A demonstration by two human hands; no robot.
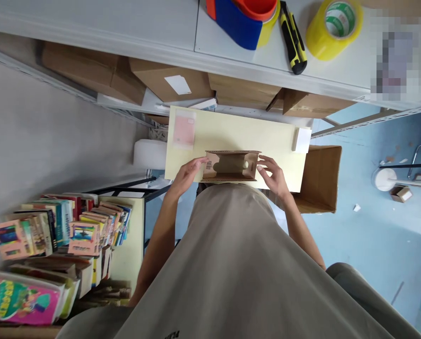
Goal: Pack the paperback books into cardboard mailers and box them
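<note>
Open brown cardboard box (231,177), middle of frame, on pale yellow table (253,134). Bare left hand (187,174), bare right hand (274,177) loosely open, by box ends. Best press both ends softly; walls may bend.

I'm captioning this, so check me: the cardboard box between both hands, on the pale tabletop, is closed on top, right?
Not closed: the head view shows the cardboard box open on top, its inside visible. It is between the left hand and right hand, on the pale tabletop.
</note>
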